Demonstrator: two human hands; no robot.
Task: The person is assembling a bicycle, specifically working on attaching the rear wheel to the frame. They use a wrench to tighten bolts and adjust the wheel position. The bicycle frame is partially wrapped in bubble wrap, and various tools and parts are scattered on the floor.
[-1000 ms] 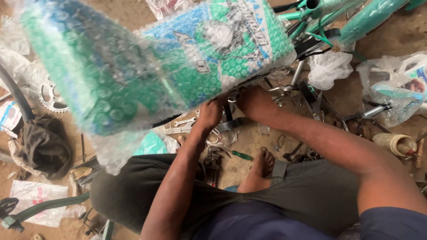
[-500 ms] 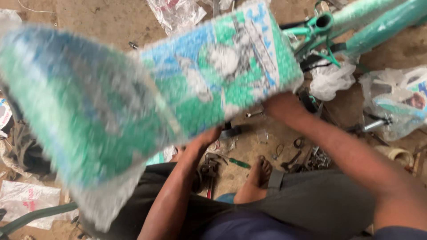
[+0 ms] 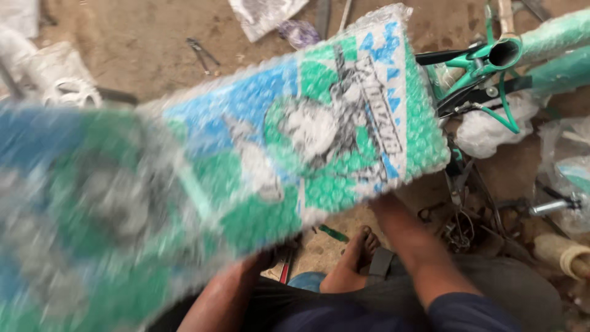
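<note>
Head view: a bubble-wrapped printed panel (image 3: 295,147) held up over the dirt floor (image 3: 141,43).

Both hands are hidden beneath the panel, so their grip cannot be told; the right forearm (image 3: 418,246) reaches its lower edge. Flat, blue-green, knobbly and slick-wrapped, it looks light but bulky, probably best held by opposite edges. A teal bicycle frame (image 3: 510,55) lies by the floor's upper right corner.

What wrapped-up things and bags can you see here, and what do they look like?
Bubble-wrapped panel: fills the middle, long and flat, blue, green and white with a printed picture; both hands are hidden under it.
Wrapped bike frame: top right, teal tubes under clear wrap.
Clear plastic bag: right edge, crumpled.
White plastic bag: below the frame, bunched.
Printed plastic packet: top centre, flat, greyish-white.
</note>
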